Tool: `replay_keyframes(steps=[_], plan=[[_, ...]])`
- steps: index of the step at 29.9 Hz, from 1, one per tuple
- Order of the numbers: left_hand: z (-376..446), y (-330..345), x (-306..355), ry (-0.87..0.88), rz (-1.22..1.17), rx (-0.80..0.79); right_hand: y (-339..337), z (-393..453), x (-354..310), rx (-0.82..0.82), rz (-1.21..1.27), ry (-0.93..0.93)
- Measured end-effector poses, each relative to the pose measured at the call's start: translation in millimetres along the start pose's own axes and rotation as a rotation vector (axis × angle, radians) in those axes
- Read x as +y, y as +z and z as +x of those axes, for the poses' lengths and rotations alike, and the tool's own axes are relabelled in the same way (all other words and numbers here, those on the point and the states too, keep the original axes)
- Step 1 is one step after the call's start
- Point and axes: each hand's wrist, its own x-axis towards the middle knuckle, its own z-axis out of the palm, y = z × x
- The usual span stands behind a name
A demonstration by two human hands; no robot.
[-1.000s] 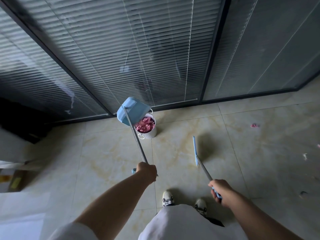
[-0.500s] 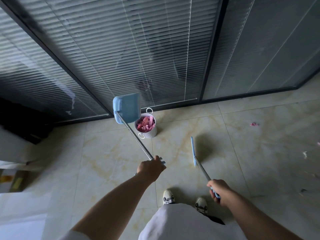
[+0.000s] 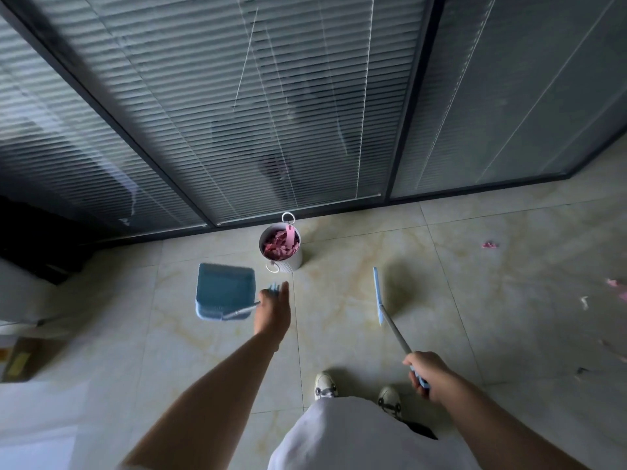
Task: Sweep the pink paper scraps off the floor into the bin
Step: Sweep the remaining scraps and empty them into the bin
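Pink paper scraps [image 3: 281, 245] fill a small white round bin [image 3: 294, 260] by the glass wall; others [image 3: 489, 245] lie on the tiled floor [image 3: 475, 300], far right. The left hand [image 3: 273, 310] grips a blue plastic dustpan's [image 3: 224, 291] handle, the right hand [image 3: 428, 371] a blue broom [image 3: 377, 293].

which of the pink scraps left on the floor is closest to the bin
The lone pink scrap on the tile right of the white bin, level with it. The other pink scraps lie farther right, at the frame's edge and nearer the person.
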Motion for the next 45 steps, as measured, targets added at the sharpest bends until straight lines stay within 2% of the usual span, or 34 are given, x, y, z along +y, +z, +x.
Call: replay_keyframes(steps=[4,7,11,15,19,24,31,38,45], plan=[[16.2,-8.2,-23.2,-0.202,-0.158,0.123,3.2,1.6,2.9,0.016,0.011,-0.004],[13.5,-11.8,-43.8,-0.222,-0.238,0.134,6.9,3.7,7.1,0.019,-0.010,0.017],[11.2,0.0,-65.7,-0.250,-0.332,0.017,6.0,3.2,10.5,0.044,0.017,0.018],[14.6,30.6,-70.4,-0.216,-0.281,-0.155,-9.0,4.9,23.7,0.074,0.086,0.053],[-1.0,65.1,-37.0,-0.144,-0.223,-0.312,-36.1,9.4,48.1,0.129,0.213,0.081],[-21.5,114.1,17.0,-0.016,-0.166,-0.426,-71.1,20.4,86.0,0.152,0.423,0.117],[-74.2,205.1,98.9,0.090,-0.069,-0.463,-142.4,35.3,136.6,0.161,0.751,0.197],[-152.0,316.5,169.6,0.259,0.064,-0.511,-268.8,47.7,177.2,0.219,1.044,0.183],[-233.0,411.0,229.0,0.329,0.098,-0.640,-339.6,46.3,236.0,0.303,1.364,0.189]])
